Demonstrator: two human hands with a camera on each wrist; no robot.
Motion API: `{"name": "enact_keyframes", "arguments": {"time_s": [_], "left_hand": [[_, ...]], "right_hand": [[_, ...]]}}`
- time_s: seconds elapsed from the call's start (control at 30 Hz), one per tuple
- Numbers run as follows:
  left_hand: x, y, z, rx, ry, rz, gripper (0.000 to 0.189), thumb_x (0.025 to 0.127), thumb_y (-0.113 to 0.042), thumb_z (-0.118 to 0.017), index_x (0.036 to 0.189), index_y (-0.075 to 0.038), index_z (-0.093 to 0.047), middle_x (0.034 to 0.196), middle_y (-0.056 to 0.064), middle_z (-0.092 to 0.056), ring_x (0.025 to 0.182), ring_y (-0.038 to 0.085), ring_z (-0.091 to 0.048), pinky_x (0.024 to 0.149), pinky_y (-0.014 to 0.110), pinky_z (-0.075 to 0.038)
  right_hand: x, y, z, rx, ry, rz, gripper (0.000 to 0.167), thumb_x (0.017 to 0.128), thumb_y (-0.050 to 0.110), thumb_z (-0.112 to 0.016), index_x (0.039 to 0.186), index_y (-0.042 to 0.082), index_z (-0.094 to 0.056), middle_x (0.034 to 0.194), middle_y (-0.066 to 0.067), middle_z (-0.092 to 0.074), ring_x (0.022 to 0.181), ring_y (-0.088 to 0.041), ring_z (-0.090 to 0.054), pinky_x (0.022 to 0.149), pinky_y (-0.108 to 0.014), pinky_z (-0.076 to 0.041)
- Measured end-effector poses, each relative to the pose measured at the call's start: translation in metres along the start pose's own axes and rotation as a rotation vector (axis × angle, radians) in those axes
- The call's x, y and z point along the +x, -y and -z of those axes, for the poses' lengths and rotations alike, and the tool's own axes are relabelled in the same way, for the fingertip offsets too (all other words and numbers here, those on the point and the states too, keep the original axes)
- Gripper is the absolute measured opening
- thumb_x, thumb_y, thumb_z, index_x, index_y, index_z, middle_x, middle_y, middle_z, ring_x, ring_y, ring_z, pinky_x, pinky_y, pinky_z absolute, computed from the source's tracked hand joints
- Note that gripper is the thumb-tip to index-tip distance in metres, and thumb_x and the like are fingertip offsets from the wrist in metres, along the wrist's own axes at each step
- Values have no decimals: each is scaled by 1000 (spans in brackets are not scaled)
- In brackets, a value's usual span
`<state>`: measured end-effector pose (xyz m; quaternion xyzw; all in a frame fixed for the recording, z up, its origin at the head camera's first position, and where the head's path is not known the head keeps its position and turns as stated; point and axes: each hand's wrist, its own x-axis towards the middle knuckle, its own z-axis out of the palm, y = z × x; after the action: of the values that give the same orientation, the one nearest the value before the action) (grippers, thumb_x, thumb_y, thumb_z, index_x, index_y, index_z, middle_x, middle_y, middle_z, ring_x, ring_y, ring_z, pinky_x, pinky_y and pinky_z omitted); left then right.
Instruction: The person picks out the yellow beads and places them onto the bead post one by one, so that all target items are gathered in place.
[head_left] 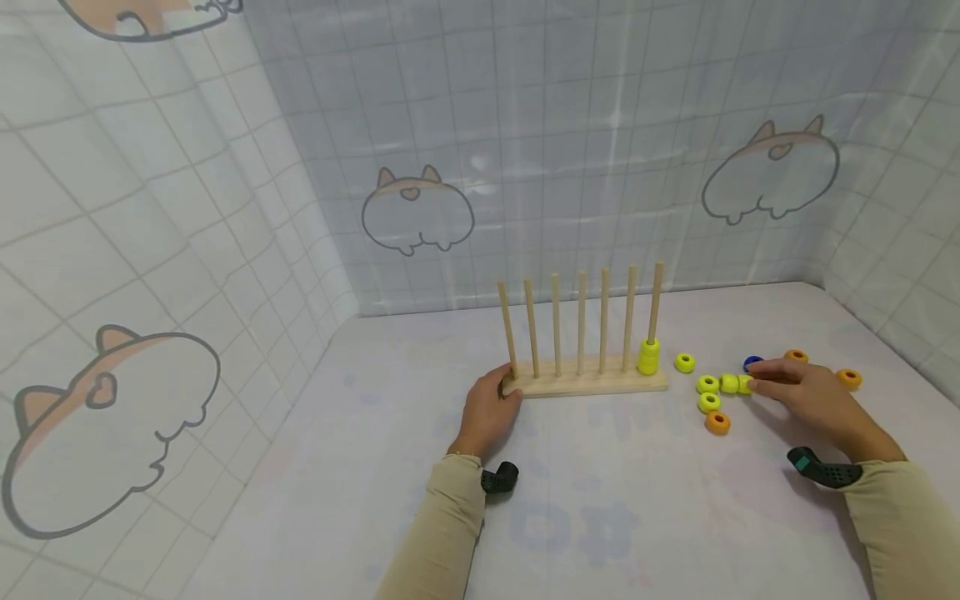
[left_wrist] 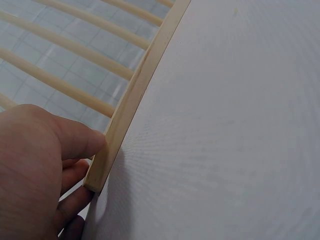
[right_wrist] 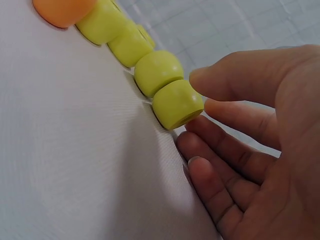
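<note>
Gripping the near-left end of the wooden peg rack (head_left: 588,387), the left hand (head_left: 489,410) shows only its outline in the head view; the left wrist view adds that the thumb presses the front edge while the other fingers bend behind the end. The right hand (head_left: 813,400) is at the yellow beads lying on the table (head_left: 337,517), to the right of the rack. Its wrist view shows what the head view partly hides — thumb and fingers slightly bent and parted, with the thumb tip at the end bead (right_wrist: 177,104); whether they touch it I cannot tell. Only the head view shows the blue bead (head_left: 752,362) beyond that hand, and the yellow stack (head_left: 648,357) at the foot of the rightmost peg (head_left: 655,304). The rack's long axis runs left to right, its seven pegs standing up. The end bead and the neighbouring bead (right_wrist: 159,72) lie on their sides in a row, holes pointing sideways — the nearby orange bead (head_left: 717,422) has its hole up. The rack is pale, grained wood with slim round rods; the beads are smooth, glossy, rounded rings, and a grid-patterned sheet (head_left: 555,125) hangs behind.
</note>
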<state>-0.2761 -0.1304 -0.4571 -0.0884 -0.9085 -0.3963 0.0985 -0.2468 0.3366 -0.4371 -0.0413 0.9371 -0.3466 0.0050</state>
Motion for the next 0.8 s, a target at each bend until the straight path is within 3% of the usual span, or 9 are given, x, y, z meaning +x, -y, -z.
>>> {"name": "enact_keyframes", "arguments": {"time_s": [0.17,0.4,0.8], "left_hand": [[0,0,0,0,-1,2,51,96,-18,-65,144,-4,-54,141,12,-57,132,27,-51,109,41,-42],[-2,1,-3,-17,20,22,52,96,-18,-64,145,-5,-52,142,11,-56,132,27,-50,109,41,-41],[-1,-1,1,-8,14,22,51,97,-19,-64,146,-6,-52,142,10,-56,132,26,-50,109,41,-41]], "right_hand": [[0,1,0,6,5,9,63,101,49,-54,137,-3,-54,139,-31,-47,124,-50,-42,89,-60,-43],[-3,-3,-2,-26,18,-6,68,99,51,-57,140,-3,-53,138,-31,-49,119,-46,-48,81,-44,-47],[-2,3,1,-40,27,33,63,100,43,-59,139,-5,-53,133,-33,-51,109,-42,-51,74,-33,-45]]}}
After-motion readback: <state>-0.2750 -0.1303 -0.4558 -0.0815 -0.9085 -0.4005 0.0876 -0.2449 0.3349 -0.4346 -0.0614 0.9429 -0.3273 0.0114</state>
